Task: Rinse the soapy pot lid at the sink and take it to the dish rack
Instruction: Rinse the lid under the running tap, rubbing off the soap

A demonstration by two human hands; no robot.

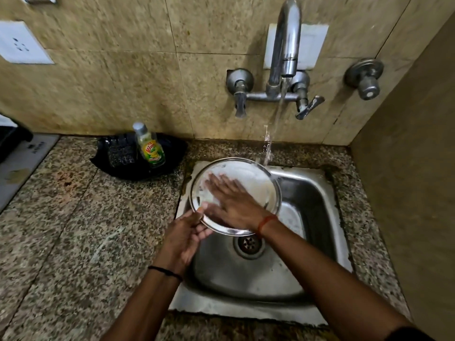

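The square stainless steel sink basin [302, 262] set in the speckled granite counter [73, 217] is my landmark. I hold the round, shallow steel pot lid [248, 175] tilted above its back-left corner, still white with suds. Water falls from the curved chrome wall tap [285, 45] behind the sink and meets only the lid's far rim, so I judge most of the soap could stay on unless I bring the lid further under the stream.

My right hand [234, 200] lies flat on the lid's face, fingers spread and straight, blurred as if rubbing. My left hand [187, 232] pinches the lid's near-left edge, thumb on top and fingers curled beneath. That single soapy pinch is the weak point: a hard push from my right palm could slide the lid free and drop it clattering into the sink towards the round drain [249, 243].

Left of the sink, the small yellow-green dish soap bottle [150, 146] stands on a black tray [170, 153]; spray off the tilted lid could wet the counter there. I see no dish rack.
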